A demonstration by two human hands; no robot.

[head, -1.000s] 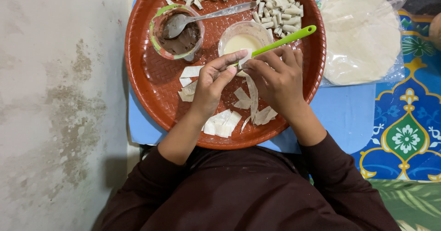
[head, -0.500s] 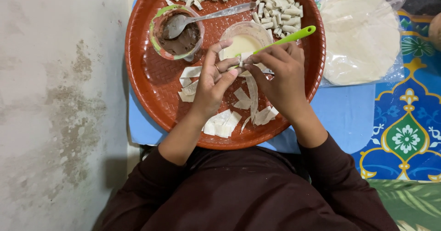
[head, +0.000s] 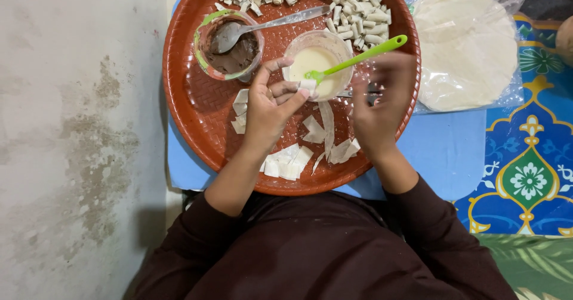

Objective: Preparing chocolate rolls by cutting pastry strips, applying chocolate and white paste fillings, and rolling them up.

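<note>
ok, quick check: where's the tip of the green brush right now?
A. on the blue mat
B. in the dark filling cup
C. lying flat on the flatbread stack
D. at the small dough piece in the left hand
D: the green brush tip meets the small dough piece pinched by the left hand, in front of the cup of pale paste; the right hand is blurred.

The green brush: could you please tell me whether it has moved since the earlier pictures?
Yes. The green brush now has its tip down at the rim of the pale bowl, where earlier it lay across that rim.
</note>
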